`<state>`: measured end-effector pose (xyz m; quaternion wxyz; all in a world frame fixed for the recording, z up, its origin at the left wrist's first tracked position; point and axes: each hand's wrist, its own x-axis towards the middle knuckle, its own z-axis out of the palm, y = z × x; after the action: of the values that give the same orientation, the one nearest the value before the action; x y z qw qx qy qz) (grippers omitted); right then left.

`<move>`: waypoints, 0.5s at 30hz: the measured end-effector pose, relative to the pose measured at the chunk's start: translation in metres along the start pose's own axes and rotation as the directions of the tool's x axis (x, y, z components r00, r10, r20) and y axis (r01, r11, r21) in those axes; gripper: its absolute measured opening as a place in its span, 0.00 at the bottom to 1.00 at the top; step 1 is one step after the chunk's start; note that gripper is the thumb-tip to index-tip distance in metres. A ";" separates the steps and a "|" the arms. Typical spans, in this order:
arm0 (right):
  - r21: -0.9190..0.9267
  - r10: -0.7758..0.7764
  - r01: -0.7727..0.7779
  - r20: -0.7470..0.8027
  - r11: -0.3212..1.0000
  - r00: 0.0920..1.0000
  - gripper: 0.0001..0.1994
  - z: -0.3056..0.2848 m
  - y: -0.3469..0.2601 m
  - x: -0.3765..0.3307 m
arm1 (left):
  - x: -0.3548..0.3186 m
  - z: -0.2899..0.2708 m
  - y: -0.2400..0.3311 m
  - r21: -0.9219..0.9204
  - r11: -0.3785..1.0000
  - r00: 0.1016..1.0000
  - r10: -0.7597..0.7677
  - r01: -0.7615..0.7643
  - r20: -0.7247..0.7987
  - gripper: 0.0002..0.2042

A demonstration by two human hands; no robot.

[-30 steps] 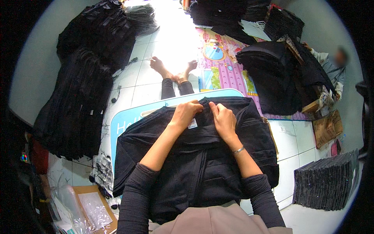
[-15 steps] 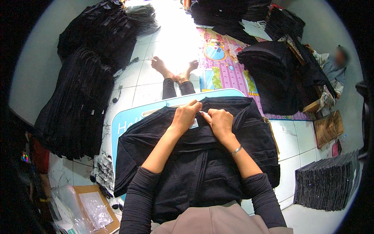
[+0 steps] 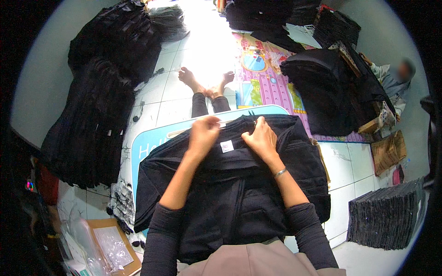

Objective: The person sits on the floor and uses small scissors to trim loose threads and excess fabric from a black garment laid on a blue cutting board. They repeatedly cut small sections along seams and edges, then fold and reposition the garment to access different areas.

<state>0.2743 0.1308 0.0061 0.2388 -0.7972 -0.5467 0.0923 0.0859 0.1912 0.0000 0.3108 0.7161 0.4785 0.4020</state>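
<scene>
Black trousers (image 3: 209, 198), with several dark layers beneath them, lie spread over a light-blue low table (image 3: 138, 133). Inside the waistband shows a small white label (image 3: 227, 146). Above the left part of the waistband is my left hand (image 3: 203, 136), its fingers smeared by motion, so what they hold, if anything, does not show. My right hand (image 3: 261, 139) is closed at the waistband's far edge, right of the label. Two thin dark points, which look like the blades of thread snips (image 3: 252, 113), stick out beyond its fingers; the rest of them is hidden by the hand.
Tall piles of black garments (image 3: 92, 119) stand at left. A black folded stack (image 3: 384, 216) sits at right. Beyond the table are my feet (image 3: 193, 80) and a colourful mat (image 3: 267, 83). Another person (image 3: 398, 78) sits at far right behind dark cloth. A brown bag (image 3: 389, 152) stands nearby.
My left hand has moved left, away from the right hand, uncovering the label. My right hand has shifted slightly and turned, and the dark points now show past its fingers.
</scene>
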 end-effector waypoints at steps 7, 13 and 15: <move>0.111 -0.242 0.263 -0.173 0.959 0.955 0.06 -0.016 0.029 0.008 | -0.010 0.046 0.005 -0.037 0.997 0.990 0.076 -0.072 0.120 0.10; 0.706 -0.113 -0.115 0.268 0.699 0.957 0.11 -0.008 0.050 0.030 | -0.007 0.048 0.002 0.014 1.000 0.988 0.024 -0.026 0.152 0.12; 0.733 -0.089 -0.165 0.294 0.660 0.952 0.10 0.000 0.050 0.030 | -0.002 0.053 0.007 -0.080 0.997 0.986 -0.008 0.022 0.169 0.12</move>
<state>0.3270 0.1441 -0.0147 0.4567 -0.6150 -0.4726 0.4358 0.1347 0.1835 -0.0202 0.3822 0.7306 0.4391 0.3569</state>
